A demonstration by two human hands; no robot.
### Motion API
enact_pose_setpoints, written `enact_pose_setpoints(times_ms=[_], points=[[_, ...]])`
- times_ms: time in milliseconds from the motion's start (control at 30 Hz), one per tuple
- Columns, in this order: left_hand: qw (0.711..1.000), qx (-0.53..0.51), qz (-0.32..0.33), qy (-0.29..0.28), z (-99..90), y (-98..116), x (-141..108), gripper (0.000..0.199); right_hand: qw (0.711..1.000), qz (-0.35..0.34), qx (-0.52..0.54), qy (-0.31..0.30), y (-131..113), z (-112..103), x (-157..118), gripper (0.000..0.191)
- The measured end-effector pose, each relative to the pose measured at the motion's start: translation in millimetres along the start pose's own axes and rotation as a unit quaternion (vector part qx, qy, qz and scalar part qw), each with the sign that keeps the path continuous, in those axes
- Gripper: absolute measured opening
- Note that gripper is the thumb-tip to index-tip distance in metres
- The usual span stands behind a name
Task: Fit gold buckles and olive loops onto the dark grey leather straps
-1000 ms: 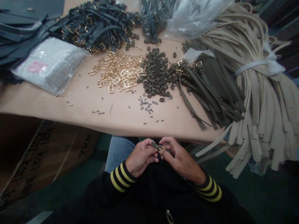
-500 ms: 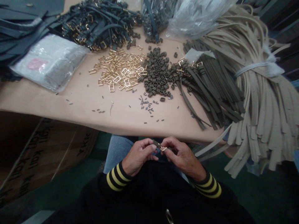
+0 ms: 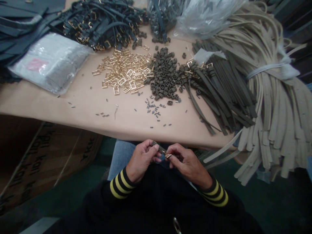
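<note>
Above my lap, just off the table's front edge, both hands work on one short piece. My left hand pinches a dark olive strap between thumb and fingers. At the strap's right end sits a gold buckle, gripped by the thumb and fingertips of my right hand. On the table beyond lie a heap of gold buckles, a pile of olive strap loops and several small metal pieces.
Olive straps and a tied bundle of beige straps hang toward the right edge. Dark straps with buckles and a plastic-wrapped packet lie at the left. A cardboard box stands below the table.
My left hand has shifted slightly left and up, so more of the olive strap shows between the hands. The right hand stays at the buckle.
</note>
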State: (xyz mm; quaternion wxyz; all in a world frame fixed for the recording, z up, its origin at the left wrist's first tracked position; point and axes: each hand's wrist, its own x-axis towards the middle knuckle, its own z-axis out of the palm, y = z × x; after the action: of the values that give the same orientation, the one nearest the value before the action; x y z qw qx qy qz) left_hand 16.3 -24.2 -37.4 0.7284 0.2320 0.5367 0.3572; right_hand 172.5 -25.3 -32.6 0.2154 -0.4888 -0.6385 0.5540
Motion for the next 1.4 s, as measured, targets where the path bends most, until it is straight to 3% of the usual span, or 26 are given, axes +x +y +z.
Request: enact_pose_setpoints(times_ms=[300, 533, 700, 833, 967, 1100, 1200, 1267, 1400], points=[[0.992, 0.104, 0.076, -0.013, 0.0, -5, 2, 0.016, 0.998, 0.058, 0.023, 0.006, 1, 7, 2, 0.004], [0.981, 0.158, 0.112, -0.006, 2.3, -6, 2, 0.009, 0.993, 0.090, 0.063, 0.054, 0, 16, 4, 0.008], [0.984, 0.138, 0.108, -0.021, 0.2, -6, 3, 0.011, 0.970, 0.137, 0.201, 0.016, 4, 12, 7, 0.019], [0.980, 0.167, 0.104, -0.036, 0.4, -7, 2, 0.009, 0.959, 0.168, 0.228, -0.010, 6, 9, 10, 0.027], [0.950, 0.273, 0.149, -0.017, 1.4, -4, -3, 0.006, 0.963, 0.175, 0.205, -0.003, 7, 8, 10, 0.030], [0.932, 0.300, 0.188, -0.084, -3.5, 6, -8, 0.024, 0.963, 0.146, 0.227, -0.012, 8, 2, 8, 0.031], [0.939, 0.252, 0.165, -0.164, -10.2, 14, -9, 0.028, 0.955, 0.149, 0.251, -0.058, 9, -4, 7, 0.031], [0.953, 0.195, 0.115, -0.200, -13.7, 17, -8, 0.025, 0.948, 0.156, 0.264, -0.079, 9, -5, 6, 0.032], [0.975, 0.064, 0.000, -0.213, -15.8, 16, -4, 0.024, 0.940, 0.168, 0.276, -0.109, 7, -2, 5, 0.034]])
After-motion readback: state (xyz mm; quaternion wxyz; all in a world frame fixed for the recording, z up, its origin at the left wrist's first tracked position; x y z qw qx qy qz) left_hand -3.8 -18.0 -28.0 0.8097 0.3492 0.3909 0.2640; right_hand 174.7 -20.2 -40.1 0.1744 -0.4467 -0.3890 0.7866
